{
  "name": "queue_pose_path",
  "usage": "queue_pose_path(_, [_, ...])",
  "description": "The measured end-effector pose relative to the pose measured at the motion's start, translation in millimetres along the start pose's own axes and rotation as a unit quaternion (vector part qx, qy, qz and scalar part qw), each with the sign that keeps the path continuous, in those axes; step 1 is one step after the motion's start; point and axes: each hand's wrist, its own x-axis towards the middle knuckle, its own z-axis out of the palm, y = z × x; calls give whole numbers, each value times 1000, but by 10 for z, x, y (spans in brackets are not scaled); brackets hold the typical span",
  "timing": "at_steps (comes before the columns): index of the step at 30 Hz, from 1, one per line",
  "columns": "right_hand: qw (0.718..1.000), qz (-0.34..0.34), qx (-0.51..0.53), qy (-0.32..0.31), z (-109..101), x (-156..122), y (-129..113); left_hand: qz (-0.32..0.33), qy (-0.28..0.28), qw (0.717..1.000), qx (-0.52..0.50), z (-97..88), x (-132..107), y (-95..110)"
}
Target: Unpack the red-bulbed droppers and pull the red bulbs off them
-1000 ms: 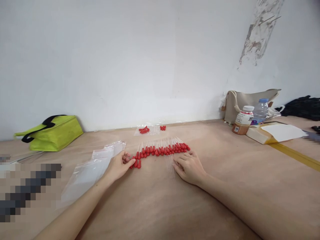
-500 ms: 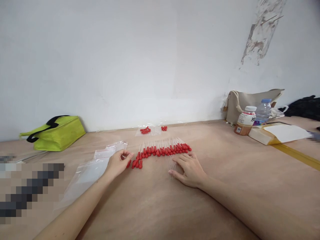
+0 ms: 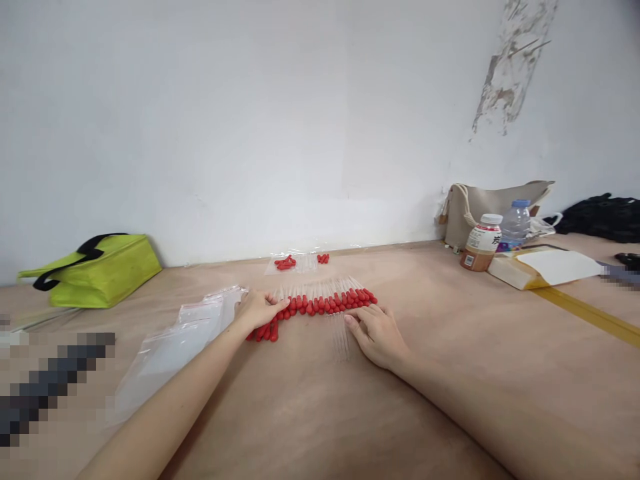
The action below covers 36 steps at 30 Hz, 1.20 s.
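Red-bulbed droppers (image 3: 330, 304) were laid in a row across the tabletop (image 3: 300, 413); nearer, bare tubes (image 3: 340, 337) and apparently loose red bulbs (image 3: 273, 332) were left unfitted. The left hand (image 3: 256, 311) was held palm-down over the row's left end, the right hand (image 3: 381, 335) beside the tubes; neither grip's closure could be determined.
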Motion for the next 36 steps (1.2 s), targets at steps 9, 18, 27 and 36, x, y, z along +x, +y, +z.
queue_pose_path(9, [1000,1,-15,17,12,-1,13,-4,11,1000,-12,-122,-66,-5])
queue_pose_path(18, [992,-85,11,89,-13,-32,65,409,153,899,-17,-38,-762,141])
queue_pose_path(27, [973,-212,-64,66,22,-31,34,502,208,838,-58,283,-888,271])
queue_pose_path(36, [976,-214,-25,40,10,-35,-14,466,205,860,-27,204,-932,313])
